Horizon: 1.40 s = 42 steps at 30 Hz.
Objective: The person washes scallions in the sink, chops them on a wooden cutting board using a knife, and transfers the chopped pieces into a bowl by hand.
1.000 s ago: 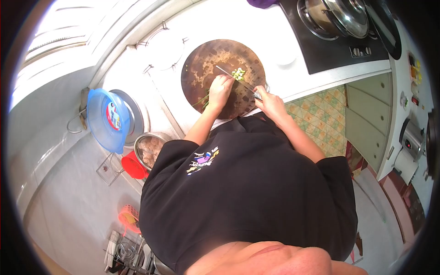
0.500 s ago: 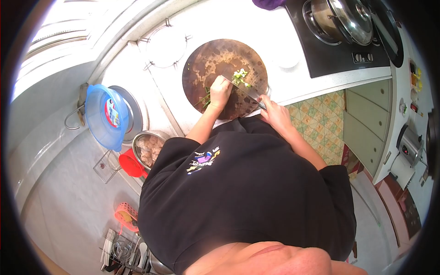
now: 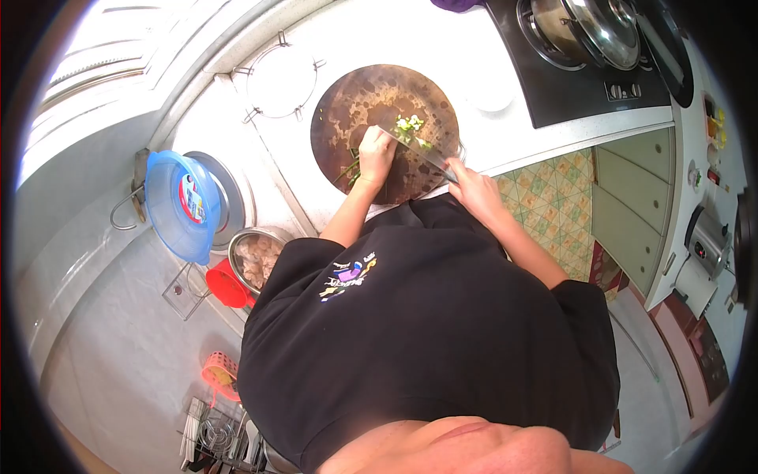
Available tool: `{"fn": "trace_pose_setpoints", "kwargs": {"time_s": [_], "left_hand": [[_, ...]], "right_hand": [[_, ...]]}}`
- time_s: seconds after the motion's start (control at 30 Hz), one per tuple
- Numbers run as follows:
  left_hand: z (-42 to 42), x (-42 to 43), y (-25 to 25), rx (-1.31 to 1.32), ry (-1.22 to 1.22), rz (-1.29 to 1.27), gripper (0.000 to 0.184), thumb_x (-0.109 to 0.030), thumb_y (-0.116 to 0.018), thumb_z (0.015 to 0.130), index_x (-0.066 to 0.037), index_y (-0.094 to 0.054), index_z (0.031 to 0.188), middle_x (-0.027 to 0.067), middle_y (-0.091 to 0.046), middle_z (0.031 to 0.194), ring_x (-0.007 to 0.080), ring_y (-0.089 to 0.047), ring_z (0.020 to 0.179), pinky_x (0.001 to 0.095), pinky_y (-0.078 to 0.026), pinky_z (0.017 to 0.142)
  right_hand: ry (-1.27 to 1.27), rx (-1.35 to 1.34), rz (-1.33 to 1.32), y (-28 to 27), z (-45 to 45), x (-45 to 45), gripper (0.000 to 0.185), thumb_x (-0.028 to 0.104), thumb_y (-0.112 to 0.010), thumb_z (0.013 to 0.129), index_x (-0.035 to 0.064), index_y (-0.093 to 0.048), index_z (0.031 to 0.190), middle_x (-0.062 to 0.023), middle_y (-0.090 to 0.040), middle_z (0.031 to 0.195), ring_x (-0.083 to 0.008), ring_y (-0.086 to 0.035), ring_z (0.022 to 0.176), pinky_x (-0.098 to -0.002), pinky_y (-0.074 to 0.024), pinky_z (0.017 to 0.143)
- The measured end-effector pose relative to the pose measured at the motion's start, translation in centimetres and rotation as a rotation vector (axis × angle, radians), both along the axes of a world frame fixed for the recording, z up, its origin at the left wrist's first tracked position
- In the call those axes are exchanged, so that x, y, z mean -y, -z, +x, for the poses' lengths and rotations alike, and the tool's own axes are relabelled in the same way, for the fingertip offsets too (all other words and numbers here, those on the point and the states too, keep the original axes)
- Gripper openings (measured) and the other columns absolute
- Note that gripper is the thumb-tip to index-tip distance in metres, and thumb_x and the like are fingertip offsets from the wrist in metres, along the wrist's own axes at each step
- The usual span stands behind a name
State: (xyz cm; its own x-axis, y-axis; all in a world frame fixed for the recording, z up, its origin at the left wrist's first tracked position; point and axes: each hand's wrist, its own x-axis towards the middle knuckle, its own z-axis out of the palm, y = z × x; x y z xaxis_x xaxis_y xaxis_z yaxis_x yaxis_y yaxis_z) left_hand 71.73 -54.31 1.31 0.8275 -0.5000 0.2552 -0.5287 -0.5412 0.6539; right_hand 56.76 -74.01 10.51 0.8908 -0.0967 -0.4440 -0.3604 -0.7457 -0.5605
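A round, dark-stained wooden chopping board (image 3: 355,91) lies on the white counter. My left hand (image 3: 377,156) is closed on green onions (image 3: 352,169), whose green ends stick out on its left side. In my right hand (image 3: 475,189) is the handle of a kitchen knife (image 3: 427,156). Its blade slants across the board, with the tip end beside my left fingers. Chopped green onion (image 3: 408,125), pale and green, sits in a small pile just beyond the blade.
A pot (image 3: 557,31) with a glass lid stands on the black stove (image 3: 545,103). At left are a blue plastic basin (image 3: 170,209), a metal bowl of meat pieces (image 3: 257,261) and a red container (image 3: 227,284). A wire ring rack (image 3: 250,93) lies behind the board.
Both hands stay at nearly the same place on the board, the knife still against the left fingers. The whole view has shifted slightly.
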Motion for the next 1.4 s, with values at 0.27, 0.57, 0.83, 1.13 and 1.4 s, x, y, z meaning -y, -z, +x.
{"fn": "trace_pose_setpoints", "kwargs": {"time_s": [0.27, 0.57, 0.83, 1.13, 1.4], "left_hand": [[0.1, -0.1, 0.1, -0.010, 0.013, -0.046, 0.013, -0.004, -0.072, 0.075, -0.005, -0.067, 0.088, 0.0108, -0.063, 0.087, 0.0299, -0.063, 0.086, 0.0379, -0.052, 0.077], [0.1, 0.0, -0.2, -0.023, 0.005, -0.032, 0.017, -0.003, -0.072, 0.075, -0.005, -0.069, 0.091, 0.0112, -0.064, 0.090, 0.0308, -0.063, 0.086, 0.0382, -0.052, 0.077], [0.1, -0.5, 0.3, -0.049, 0.031, 0.007, 0.013, -0.003, -0.072, 0.075, -0.004, -0.067, 0.087, 0.0105, -0.059, 0.082, 0.0297, -0.061, 0.078, 0.0379, -0.050, 0.069], [0.3, -0.3, -0.6, 0.041, 0.058, -0.019, 0.010, -0.008, -0.073, 0.077, -0.007, -0.068, 0.086, 0.0081, -0.061, 0.084, 0.0269, -0.062, 0.080, 0.0358, -0.052, 0.070], [0.1, -0.8, -1.8, 0.133, 0.146, 0.048, 0.010, -0.010, -0.071, 0.079, -0.007, -0.070, 0.089, 0.0063, -0.069, 0.094, 0.0228, -0.066, 0.090, 0.0355, -0.052, 0.079]], "right_hand": [[0.019, 0.027, 0.048, -0.1, 0.9, -0.3, 0.042, 0.027, -0.064, 0.085, 0.0197, -0.048, 0.123, -0.0177, -0.069, 0.089, -0.0419, -0.067, 0.080, -0.0511, -0.0535, 0.069], [0.022, 0.000, 0.038, 1.0, 2.7, -1.1, 0.037, 0.024, -0.061, 0.086, 0.0191, -0.050, 0.121, -0.0181, -0.069, 0.085, -0.0398, -0.067, 0.081, -0.0495, -0.0514, 0.068], [0.027, -0.019, 0.092, -1.3, -0.3, 0.0, 0.038, 0.025, -0.061, 0.086, 0.0190, -0.049, 0.121, -0.0182, -0.069, 0.087, -0.0419, -0.067, 0.080, -0.0519, -0.0526, 0.070], [0.029, -0.088, 0.087, -0.2, 1.5, -0.7, 0.041, 0.026, -0.062, 0.086, 0.0193, -0.047, 0.123, -0.0198, -0.069, 0.081, -0.0435, -0.067, 0.080, -0.0531, -0.0521, 0.070], [0.075, -0.080, 0.119, 0.1, 1.4, -0.2, 0.040, 0.027, -0.063, 0.085, 0.0187, -0.049, 0.121, -0.0198, -0.069, 0.083, -0.0436, -0.067, 0.080, -0.0527, -0.0523, 0.070]]}}
